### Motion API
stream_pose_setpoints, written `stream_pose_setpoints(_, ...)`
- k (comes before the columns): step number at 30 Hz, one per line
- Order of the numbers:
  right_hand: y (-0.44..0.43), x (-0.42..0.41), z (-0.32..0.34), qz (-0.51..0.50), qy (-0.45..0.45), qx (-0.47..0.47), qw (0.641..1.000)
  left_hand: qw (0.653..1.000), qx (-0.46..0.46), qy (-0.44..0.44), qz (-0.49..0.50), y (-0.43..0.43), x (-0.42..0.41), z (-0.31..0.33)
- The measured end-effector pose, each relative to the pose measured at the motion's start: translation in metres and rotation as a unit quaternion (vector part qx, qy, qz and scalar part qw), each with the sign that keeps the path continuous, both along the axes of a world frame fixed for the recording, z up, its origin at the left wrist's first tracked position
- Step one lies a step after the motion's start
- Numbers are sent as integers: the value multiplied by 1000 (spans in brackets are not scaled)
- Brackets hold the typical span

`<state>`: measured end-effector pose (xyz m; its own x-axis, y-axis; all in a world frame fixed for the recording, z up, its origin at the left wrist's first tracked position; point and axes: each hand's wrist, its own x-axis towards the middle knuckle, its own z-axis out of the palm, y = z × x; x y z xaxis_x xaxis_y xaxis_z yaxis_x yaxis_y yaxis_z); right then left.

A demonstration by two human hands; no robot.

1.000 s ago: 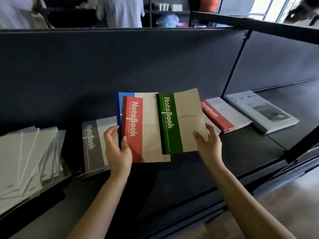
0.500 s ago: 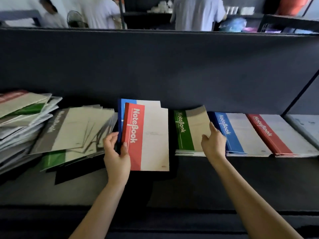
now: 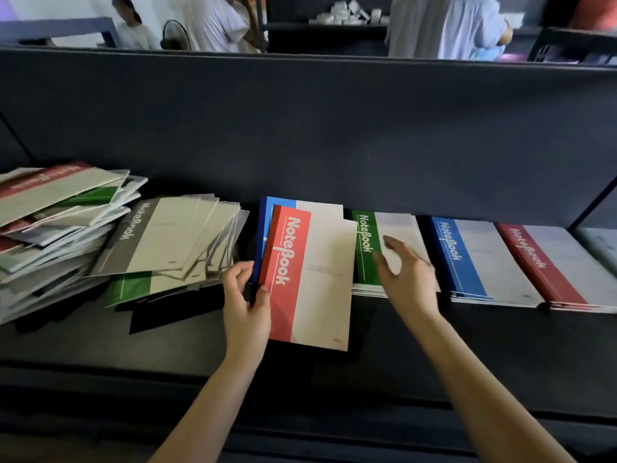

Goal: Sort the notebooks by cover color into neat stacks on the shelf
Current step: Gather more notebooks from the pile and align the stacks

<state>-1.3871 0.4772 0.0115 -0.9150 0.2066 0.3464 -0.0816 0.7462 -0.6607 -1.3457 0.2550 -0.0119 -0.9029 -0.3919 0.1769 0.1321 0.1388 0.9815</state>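
My left hand (image 3: 245, 304) grips a red notebook (image 3: 314, 279) by its spine edge, with a blue notebook (image 3: 267, 215) held behind it. Both are raised above the dark shelf (image 3: 167, 342). Just to their right lies a green stack (image 3: 365, 259), then a blue stack (image 3: 474, 262) and a red stack (image 3: 561, 265). My right hand (image 3: 405, 272) hovers over the green stack with fingers spread, holding nothing. At the left lies an unsorted heap of notebooks (image 3: 60, 228), grey ones (image 3: 167, 242) fanned on top of a green one (image 3: 133, 287).
A dark back panel (image 3: 300, 128) rises behind the shelf. At the far right a shelf upright (image 3: 597, 202) slants down, with a pale book (image 3: 601, 245) beyond it. Several people (image 3: 213, 21) stand behind the panel. The shelf's front edge (image 3: 300, 396) runs below my arms.
The green notebook went from my right hand onto the green stack. My right hand has let go and lifted off it with fingers spread. The left hand still holds the red and blue notebooks.
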Motion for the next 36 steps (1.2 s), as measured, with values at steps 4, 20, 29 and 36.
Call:
stream_pose_setpoints(4, -28, 27, -1, 64, -83, -147, 984, 1000, 9, 19, -3, 16, -1, 1)
stream_pose_setpoints(20, 144, 74, -11, -117, -84, -231, 962, 976, -25, 50, -209, 208, -32, -6)
stream_pose_setpoints(29, 256, 55, -2, -215, -39, -215, 952, 972, -117, 55, -196, 278, -68, 7)
stream_pose_setpoints(36, 329, 28, 5, -257, -74, -126, 955, 935, -282, -8, -216, 295, -90, 6)
